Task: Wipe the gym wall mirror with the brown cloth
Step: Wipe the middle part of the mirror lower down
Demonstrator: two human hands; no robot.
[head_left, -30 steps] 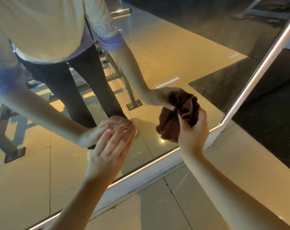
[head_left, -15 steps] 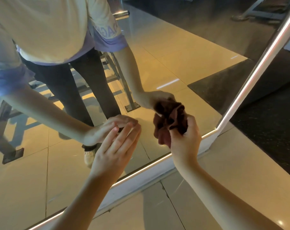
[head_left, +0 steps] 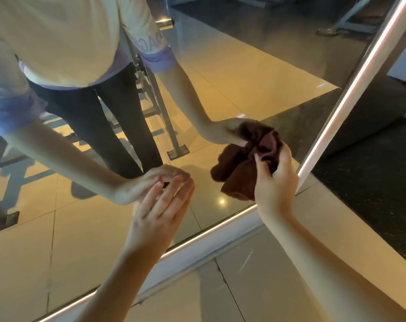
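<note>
The wall mirror (head_left: 81, 240) fills the upper left of the head view and reflects my body and both arms. My right hand (head_left: 275, 182) grips a bunched brown cloth (head_left: 240, 169) and presses it against the glass near the mirror's lower right corner. My left hand (head_left: 159, 216) rests flat on the glass, fingers spread, to the left of the cloth and holding nothing.
A lit metal frame strip (head_left: 211, 231) runs along the mirror's bottom edge and another strip (head_left: 351, 89) up its right side. Beige floor tiles (head_left: 255, 287) lie below, dark rubber flooring (head_left: 371, 182) at the right. Gym equipment legs show in the reflection.
My right hand has slid the cloth to the right along the lower glass after shifting left half a second ago. My left hand stays planted on the mirror.
</note>
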